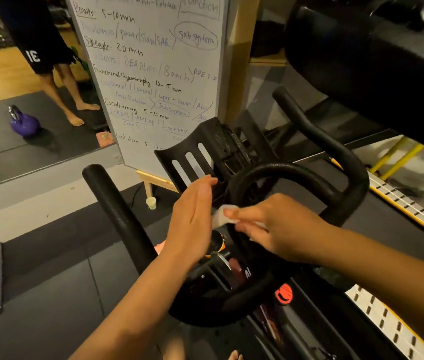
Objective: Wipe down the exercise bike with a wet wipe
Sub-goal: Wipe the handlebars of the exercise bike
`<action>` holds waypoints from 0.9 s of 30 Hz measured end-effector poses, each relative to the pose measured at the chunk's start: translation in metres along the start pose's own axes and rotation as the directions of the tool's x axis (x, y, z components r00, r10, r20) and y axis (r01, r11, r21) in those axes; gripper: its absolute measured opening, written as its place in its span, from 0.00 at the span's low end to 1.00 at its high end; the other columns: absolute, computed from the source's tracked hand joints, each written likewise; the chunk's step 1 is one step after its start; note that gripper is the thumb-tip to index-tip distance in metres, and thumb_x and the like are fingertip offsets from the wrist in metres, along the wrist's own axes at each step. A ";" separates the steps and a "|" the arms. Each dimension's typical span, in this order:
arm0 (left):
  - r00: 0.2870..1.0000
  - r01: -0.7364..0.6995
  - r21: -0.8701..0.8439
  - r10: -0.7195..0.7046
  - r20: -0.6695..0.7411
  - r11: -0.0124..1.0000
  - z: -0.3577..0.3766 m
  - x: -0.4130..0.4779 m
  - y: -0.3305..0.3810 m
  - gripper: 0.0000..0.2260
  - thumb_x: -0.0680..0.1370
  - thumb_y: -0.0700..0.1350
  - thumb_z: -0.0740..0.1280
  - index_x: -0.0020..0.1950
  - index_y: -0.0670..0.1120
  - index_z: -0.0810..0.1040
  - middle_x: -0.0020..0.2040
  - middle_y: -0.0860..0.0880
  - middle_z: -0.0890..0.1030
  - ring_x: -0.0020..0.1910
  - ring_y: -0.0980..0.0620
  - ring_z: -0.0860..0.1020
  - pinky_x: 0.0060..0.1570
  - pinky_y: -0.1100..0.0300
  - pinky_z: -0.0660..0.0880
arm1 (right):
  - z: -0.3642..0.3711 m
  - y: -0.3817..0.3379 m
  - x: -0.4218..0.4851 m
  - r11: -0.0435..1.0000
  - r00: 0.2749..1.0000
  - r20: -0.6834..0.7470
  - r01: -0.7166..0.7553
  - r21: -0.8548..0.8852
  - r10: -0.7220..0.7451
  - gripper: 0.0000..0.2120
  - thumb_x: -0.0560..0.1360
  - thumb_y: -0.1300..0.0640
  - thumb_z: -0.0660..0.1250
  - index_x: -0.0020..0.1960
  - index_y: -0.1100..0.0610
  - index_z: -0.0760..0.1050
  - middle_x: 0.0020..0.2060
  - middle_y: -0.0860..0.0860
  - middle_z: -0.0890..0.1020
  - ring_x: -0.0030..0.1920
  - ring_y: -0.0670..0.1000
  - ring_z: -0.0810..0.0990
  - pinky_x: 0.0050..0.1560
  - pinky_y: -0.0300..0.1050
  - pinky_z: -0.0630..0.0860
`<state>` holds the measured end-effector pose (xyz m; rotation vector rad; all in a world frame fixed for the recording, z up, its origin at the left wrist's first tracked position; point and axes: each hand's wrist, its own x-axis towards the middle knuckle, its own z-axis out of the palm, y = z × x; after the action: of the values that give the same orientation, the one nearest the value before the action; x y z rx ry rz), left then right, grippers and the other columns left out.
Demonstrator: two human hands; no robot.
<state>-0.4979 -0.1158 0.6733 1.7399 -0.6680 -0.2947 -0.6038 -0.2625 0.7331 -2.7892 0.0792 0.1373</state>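
Two hands meet over the one exercise bike point(317, 165). The right hand point(270, 224) pinches one wet wipe point(220, 217) in a narrow grip, just beside the left edge of the handlebar loop point(283, 170). At the wipe's 9 o'clock, the left hand point(192, 216) is flat, its grip wide and holding nothing. One whiteboard point(153, 74) stands at 12 o'clock and one kettlebell point(25, 123) at 10. Floor mat point(62, 268) spreads at 8 o'clock.

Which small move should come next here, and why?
Probably lower the wet wipe onto the handlebar loop just behind it: the right hand pinches the wipe, the left hand is open beside it, and the wipe seems not yet pressed on the loop.
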 end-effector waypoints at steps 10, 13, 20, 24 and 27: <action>0.949 -0.255 0.167 0.214 0.230 0.952 0.016 0.008 0.022 0.28 0.81 0.60 0.46 0.72 0.50 0.72 0.74 0.54 0.69 0.75 0.61 0.63 0.74 0.59 0.60 | -0.026 0.008 -0.017 0.979 0.927 0.358 0.037 0.198 -0.108 0.09 0.77 0.52 0.69 0.55 0.43 0.82 0.37 0.32 0.81 0.41 0.34 0.78 0.46 0.29 0.70; 0.966 -0.227 0.068 0.215 0.147 0.972 0.025 0.021 0.028 0.27 0.81 0.59 0.46 0.69 0.49 0.75 0.69 0.51 0.76 0.70 0.58 0.70 0.72 0.56 0.65 | -0.013 0.008 0.011 0.986 0.988 0.131 0.057 0.155 -0.077 0.07 0.76 0.50 0.68 0.50 0.48 0.83 0.45 0.43 0.83 0.47 0.42 0.80 0.53 0.42 0.76; 0.966 -0.252 0.126 0.242 0.088 0.960 0.035 0.050 0.048 0.21 0.83 0.53 0.46 0.71 0.54 0.70 0.67 0.57 0.72 0.65 0.69 0.67 0.62 0.80 0.58 | -0.013 0.037 0.044 0.959 0.902 -0.383 -0.260 -0.112 0.200 0.09 0.77 0.54 0.61 0.54 0.50 0.79 0.44 0.55 0.83 0.46 0.61 0.81 0.38 0.46 0.69; 0.943 -0.285 0.208 0.236 0.233 0.935 0.048 0.039 0.047 0.25 0.81 0.59 0.46 0.71 0.52 0.72 0.65 0.57 0.75 0.63 0.61 0.72 0.63 0.68 0.66 | -0.028 0.081 0.025 0.844 0.757 -0.461 -0.535 -0.029 0.464 0.09 0.77 0.53 0.61 0.52 0.45 0.78 0.44 0.52 0.81 0.45 0.58 0.79 0.40 0.46 0.70; 0.944 -0.288 0.360 0.200 0.262 0.887 0.045 0.039 0.037 0.19 0.82 0.53 0.58 0.72 0.50 0.72 0.65 0.52 0.78 0.60 0.53 0.77 0.60 0.58 0.73 | -0.032 0.099 -0.003 0.751 0.692 -0.407 -0.660 -0.023 0.596 0.10 0.76 0.53 0.60 0.50 0.45 0.79 0.46 0.52 0.79 0.46 0.59 0.79 0.44 0.49 0.76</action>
<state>-0.5006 -0.1802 0.7015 1.9929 -1.1651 -0.1819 -0.6114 -0.3660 0.7304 -2.7791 1.1896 -0.2483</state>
